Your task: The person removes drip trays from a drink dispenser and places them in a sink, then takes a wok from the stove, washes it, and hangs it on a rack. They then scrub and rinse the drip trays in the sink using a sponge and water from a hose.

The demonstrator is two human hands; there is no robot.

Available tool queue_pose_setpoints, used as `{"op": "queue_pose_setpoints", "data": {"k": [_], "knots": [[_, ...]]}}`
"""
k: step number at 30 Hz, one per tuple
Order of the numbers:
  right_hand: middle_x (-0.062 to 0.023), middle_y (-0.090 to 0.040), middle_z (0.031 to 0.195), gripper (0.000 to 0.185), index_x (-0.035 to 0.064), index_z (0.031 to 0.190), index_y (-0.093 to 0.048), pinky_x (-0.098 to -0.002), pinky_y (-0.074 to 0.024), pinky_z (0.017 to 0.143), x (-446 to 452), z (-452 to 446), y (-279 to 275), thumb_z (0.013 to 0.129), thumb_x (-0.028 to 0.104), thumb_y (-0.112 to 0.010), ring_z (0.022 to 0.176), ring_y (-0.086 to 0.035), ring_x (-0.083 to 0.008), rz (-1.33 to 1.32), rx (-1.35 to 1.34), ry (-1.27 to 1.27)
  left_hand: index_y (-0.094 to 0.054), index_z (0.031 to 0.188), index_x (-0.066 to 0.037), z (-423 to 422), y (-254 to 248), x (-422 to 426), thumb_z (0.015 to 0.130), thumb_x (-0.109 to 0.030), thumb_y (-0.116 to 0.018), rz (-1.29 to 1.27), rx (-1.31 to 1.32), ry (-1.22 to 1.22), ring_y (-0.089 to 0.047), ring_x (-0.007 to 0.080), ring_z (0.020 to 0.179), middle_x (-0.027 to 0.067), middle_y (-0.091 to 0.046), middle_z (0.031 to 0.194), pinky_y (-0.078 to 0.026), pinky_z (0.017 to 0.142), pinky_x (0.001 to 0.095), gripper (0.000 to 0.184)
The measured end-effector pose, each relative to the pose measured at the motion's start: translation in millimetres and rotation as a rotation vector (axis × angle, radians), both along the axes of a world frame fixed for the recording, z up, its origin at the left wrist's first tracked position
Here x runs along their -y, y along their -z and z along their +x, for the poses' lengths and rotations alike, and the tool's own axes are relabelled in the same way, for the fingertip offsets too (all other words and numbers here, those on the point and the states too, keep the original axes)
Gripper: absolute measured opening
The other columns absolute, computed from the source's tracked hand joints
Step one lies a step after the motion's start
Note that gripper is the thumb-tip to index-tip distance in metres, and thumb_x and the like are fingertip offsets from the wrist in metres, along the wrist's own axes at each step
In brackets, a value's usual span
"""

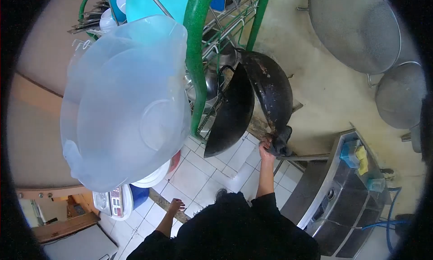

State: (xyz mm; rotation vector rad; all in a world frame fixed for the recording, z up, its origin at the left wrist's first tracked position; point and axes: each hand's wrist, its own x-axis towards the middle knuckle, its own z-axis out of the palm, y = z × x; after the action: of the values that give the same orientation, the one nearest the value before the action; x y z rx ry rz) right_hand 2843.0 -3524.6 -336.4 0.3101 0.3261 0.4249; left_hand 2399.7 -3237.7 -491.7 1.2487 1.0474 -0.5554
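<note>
My right hand [266,147] is closed at the lower end of a blackened, scorched wok [270,86]. A dark lump [282,142] sits against that hand; whether it is a bunched cloth or a wrapped handle I cannot make out. Beside this wok, to its left, a second black wok [232,113] hangs edge-on at the side of a green metal rack [197,61]. My left hand [177,206] is low over the tiled floor, its fingers loosely bent and apart, with nothing visible in them.
A large translucent plastic basin [124,102] hangs at the left of the rack. Below it, a scale [116,201] rests on a lidded bucket [140,194]. At right stands a metal sink [333,201] with a yellow sponge [361,158]. Round mesh strainers [361,30] hang on the wall.
</note>
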Motion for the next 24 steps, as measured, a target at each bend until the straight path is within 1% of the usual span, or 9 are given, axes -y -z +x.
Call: {"op": "queue_pose_setpoints", "data": {"k": [3, 6, 8, 12, 15, 17, 18, 20, 24], "knots": [[-0.0032, -0.038, 0.058, 0.021, 0.0055, 0.074, -0.046, -0.0201, -0.0255, 0.038, -1, -9, -20, 0.069, 0.025, -0.050, 0.048, -0.032, -0.0114, 0.069, 0.034, 0.010, -0.035, 0.096, -0.010, 12, -5, 0, 0.080, -0.026, -0.044, -0.031, -0.107, -0.033, -0.056, 0.0310, 0.076, 0.0154, -0.052, 0.095, -0.043, 0.067, 0.0490, 0.024], [-0.0033, -0.034, 0.059, 0.015, 0.0028, 0.076, -0.045, -0.0179, -0.0302, 0.036, 5, -19, -29, 0.074, 0.017, -0.047, 0.050, -0.035, -0.0103, -0.077, 0.173, 0.086, -0.035, 0.093, -0.010, 10, -1, 3, 0.078, -0.023, -0.048, 0.045, -0.175, -0.042, -0.056, 0.0299, 0.075, 0.0158, -0.052, 0.094, -0.044, 0.063, 0.0502, 0.023], [-0.0039, -0.034, 0.059, 0.013, 0.0024, 0.076, -0.046, -0.0174, -0.0298, 0.035, 14, -22, -33, 0.075, 0.016, -0.045, 0.051, -0.035, -0.0111, -0.156, 0.095, 0.144, -0.035, 0.095, -0.011, -6, 28, -2, 0.076, -0.021, -0.046, -0.024, -0.027, -0.164, -0.057, 0.0218, 0.063, 0.0114, -0.057, 0.081, -0.040, 0.049, 0.0383, 0.024], [-0.0043, -0.034, 0.059, 0.013, 0.0030, 0.075, -0.045, -0.0177, -0.0293, 0.034, 32, -26, -17, 0.077, 0.015, -0.044, 0.050, -0.035, -0.0116, -0.116, -0.055, 0.172, -0.035, 0.096, -0.010, -1, 15, 0, 0.076, -0.019, -0.045, -0.020, -0.030, -0.176, -0.057, 0.0219, 0.062, 0.0118, -0.057, 0.080, -0.041, 0.048, 0.0371, 0.024], [-0.0046, -0.034, 0.059, 0.014, 0.0020, 0.077, -0.045, -0.0183, -0.0292, 0.033, 27, -26, -33, 0.078, 0.016, -0.043, 0.049, -0.034, -0.0116, -0.057, 0.118, 0.120, -0.034, 0.095, -0.009, 6, -3, 4, 0.076, -0.019, -0.045, 0.033, -0.125, -0.087, -0.057, 0.0222, 0.061, 0.0121, -0.057, 0.079, -0.041, 0.047, 0.0366, 0.024], [-0.0053, -0.034, 0.059, 0.017, -0.0001, 0.082, -0.046, -0.0187, -0.0299, 0.033, 24, -24, -34, 0.078, 0.016, -0.043, 0.049, -0.034, -0.0117, -0.167, 0.173, 0.162, -0.034, 0.095, -0.008, -5, 16, 0, 0.075, -0.020, -0.046, -0.002, 0.051, -0.124, -0.058, 0.0224, 0.061, 0.0129, -0.057, 0.080, -0.041, 0.045, 0.0364, 0.026], [-0.0053, -0.034, 0.059, 0.017, -0.0001, 0.082, -0.046, -0.0187, -0.0299, 0.033, 23, -22, -35, 0.078, 0.016, -0.043, 0.049, -0.034, -0.0117, -0.167, 0.173, 0.163, -0.034, 0.095, -0.008, -4, 19, -1, 0.075, -0.020, -0.046, -0.002, 0.051, -0.123, -0.058, 0.0224, 0.061, 0.0129, -0.057, 0.080, -0.041, 0.045, 0.0364, 0.026], [-0.0056, -0.034, 0.059, 0.019, -0.0016, 0.085, -0.047, -0.0188, -0.0298, 0.033, 21, -16, -36, 0.079, 0.017, -0.043, 0.048, -0.034, -0.0114, -0.092, 0.234, 0.071, -0.035, 0.092, -0.010, -5, 24, -2, 0.075, -0.030, -0.054, 0.000, -0.018, -0.110, -0.056, 0.0288, 0.068, 0.0139, -0.052, 0.082, -0.047, 0.058, 0.0424, 0.032], [-0.0059, -0.035, 0.058, 0.020, -0.0013, 0.086, -0.046, -0.0188, -0.0302, 0.033, -1, -15, -40, 0.079, 0.018, -0.043, 0.047, -0.034, -0.0115, -0.050, 0.174, 0.085, -0.034, 0.093, -0.011, 7, 12, -1, 0.076, -0.030, -0.052, 0.021, -0.115, -0.055, -0.057, 0.0287, 0.065, 0.0145, -0.055, 0.081, -0.046, 0.056, 0.0407, 0.032]]}}
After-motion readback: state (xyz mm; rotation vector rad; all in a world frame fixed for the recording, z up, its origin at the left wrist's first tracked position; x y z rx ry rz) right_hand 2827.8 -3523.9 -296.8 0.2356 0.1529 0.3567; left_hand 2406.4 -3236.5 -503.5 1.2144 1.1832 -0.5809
